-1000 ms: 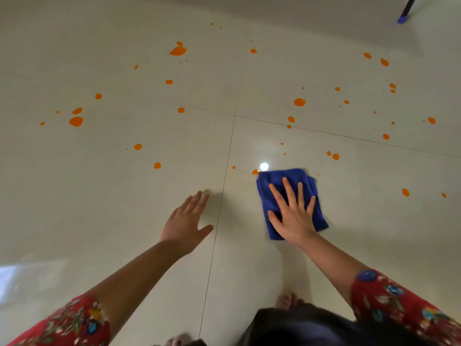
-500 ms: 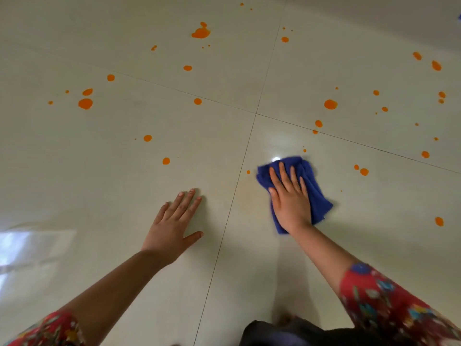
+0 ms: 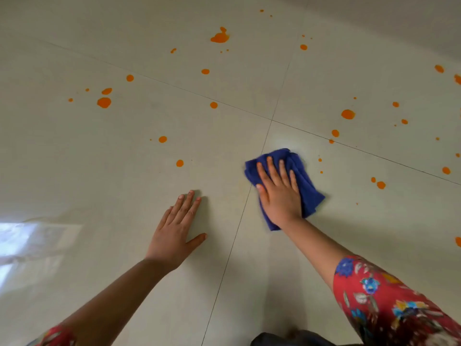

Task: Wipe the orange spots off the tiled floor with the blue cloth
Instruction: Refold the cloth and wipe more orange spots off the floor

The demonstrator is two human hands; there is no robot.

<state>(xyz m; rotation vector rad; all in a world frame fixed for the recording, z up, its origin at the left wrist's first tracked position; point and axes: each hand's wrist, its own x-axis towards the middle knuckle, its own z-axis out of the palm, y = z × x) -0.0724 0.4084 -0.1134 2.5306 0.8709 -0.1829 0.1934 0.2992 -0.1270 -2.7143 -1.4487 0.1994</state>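
My right hand [image 3: 278, 193] presses flat on the folded blue cloth [image 3: 308, 186], fingers straight and spread, just right of a grout line on the pale tiled floor [image 3: 249, 258]. My left hand [image 3: 177, 228] rests flat on the tile to the left, fingers straight, holding nothing. Several orange spots are scattered beyond both hands. The nearest to the cloth are a small one [image 3: 319, 160] at its right and a round one [image 3: 179, 163] at its left. A big splat [image 3: 220, 37] lies far ahead.
Grout lines cross just beyond the cloth [image 3: 271, 120]. A bright window reflection [image 3: 30, 238] glares on the floor at the left. More orange spots [image 3: 381, 185] dot the right-hand tiles. My dark clothing [image 3: 287, 339] shows at the bottom edge.
My right hand has slid the cloth left and forward over the small orange spots by the grout line; those are no longer visible. My left hand stayed planted. The view shifted.
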